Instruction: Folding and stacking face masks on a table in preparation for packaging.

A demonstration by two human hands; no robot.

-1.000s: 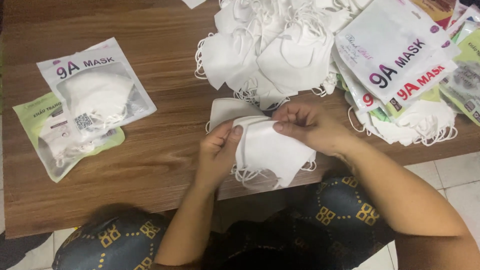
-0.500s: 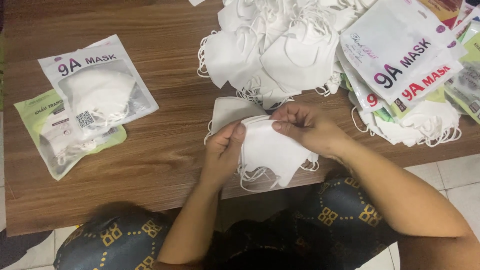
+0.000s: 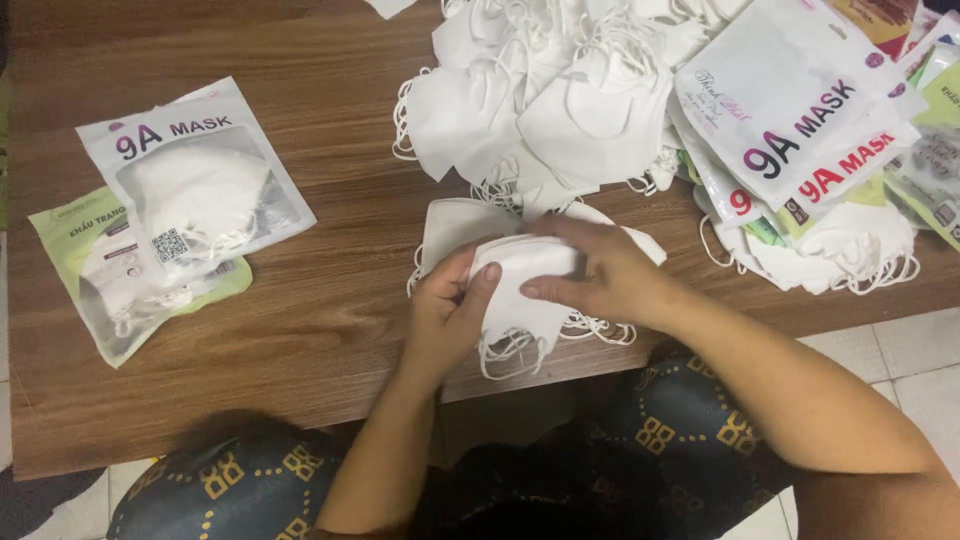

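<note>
1. Head view, hands. I see the left hand (image 3: 447, 318) and the right hand (image 3: 600, 275) meeting over a small stack of folded white face masks (image 3: 520, 290) at the near edge of the wooden surface (image 3: 330, 300). The left fingers (image 3: 480, 290) are curled and pinch the stack's left side; the right fingers lie pressed together flat on top. I judge this grip keeps the layers squared and stops the ear loops (image 3: 510, 350) from slipping; those loops hang past the edge.
2. Head view, supply. A loose heap of white masks (image 3: 540, 100) lies just beyond the hands, within easy reach.
3. Head view, packaging. A pile of printed mask pouches (image 3: 800, 130) sits to the right, partly over more masks; two filled pouches (image 3: 180, 210) lie well apart to the left, overlapping.
4. Head view, room. Bare wood lies between the hands and the filled pouches; the near edge is close under the wrists, with tiled floor (image 3: 900, 350) below.
</note>
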